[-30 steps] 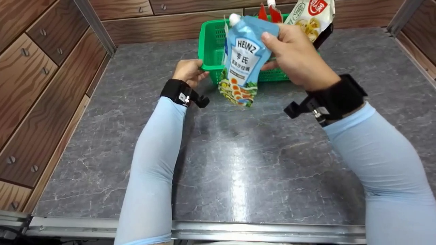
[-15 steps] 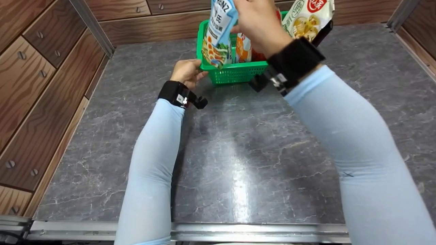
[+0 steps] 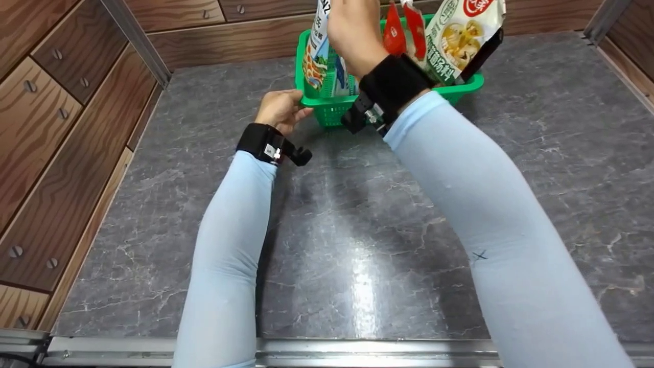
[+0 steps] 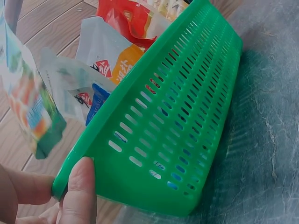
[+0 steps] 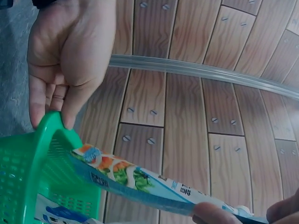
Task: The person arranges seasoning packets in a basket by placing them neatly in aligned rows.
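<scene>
My left hand (image 3: 280, 110) pinches the near left corner of a green plastic basket (image 3: 337, 105), thumb and fingers on its rim in the left wrist view. High over the basket's left end, my right hand (image 3: 355, 33) holds a light blue Heinz salad dressing pouch (image 3: 318, 48) by its upper, capped end. In the right wrist view the pouch (image 5: 135, 179) hangs bottom first, its lower end at the basket's opening. Below it, inside, stand a clear packet with blue print (image 4: 97, 103) and a white and orange packet (image 4: 110, 51).
Red-topped pouches (image 3: 396, 30) and a white-green soup seasoning bag (image 3: 457, 41) stand in the basket's right part, the bag leaning out over the rim. Wood-patterned walls (image 3: 230, 43) rise behind and left of the grey marbled table (image 3: 327, 230). A metal rail (image 3: 306, 352) edges the front.
My right hand has carried the dressing pouch left and away from me, from in front of the basket to over its left end. The left hand stays on the rim.
</scene>
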Tool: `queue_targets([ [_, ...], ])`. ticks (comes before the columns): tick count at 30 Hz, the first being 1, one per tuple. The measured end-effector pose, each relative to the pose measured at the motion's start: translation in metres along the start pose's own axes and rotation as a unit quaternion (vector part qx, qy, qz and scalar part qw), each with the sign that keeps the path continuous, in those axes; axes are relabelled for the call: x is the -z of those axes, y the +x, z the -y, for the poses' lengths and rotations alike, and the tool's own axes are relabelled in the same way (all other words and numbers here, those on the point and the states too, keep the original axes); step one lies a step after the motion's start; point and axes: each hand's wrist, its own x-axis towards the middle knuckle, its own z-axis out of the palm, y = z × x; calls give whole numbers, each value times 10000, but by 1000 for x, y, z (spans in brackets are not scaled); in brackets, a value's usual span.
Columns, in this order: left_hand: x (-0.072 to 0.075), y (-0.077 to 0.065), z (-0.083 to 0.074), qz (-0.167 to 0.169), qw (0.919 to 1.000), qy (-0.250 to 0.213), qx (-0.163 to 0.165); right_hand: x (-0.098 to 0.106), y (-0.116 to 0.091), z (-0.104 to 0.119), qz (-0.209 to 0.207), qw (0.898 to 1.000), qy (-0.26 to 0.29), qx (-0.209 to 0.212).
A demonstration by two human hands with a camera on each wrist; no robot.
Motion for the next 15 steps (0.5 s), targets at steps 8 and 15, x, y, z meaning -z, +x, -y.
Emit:
queue_targets([
  [8, 0, 3, 1, -135, 9997, 217, -58, -14, 1, -14, -188, 9870, -1555, 366],
  [15, 0, 5, 2, -152, 9996, 211, -70, -27, 2, -30, -57, 9880, -1536, 118],
])
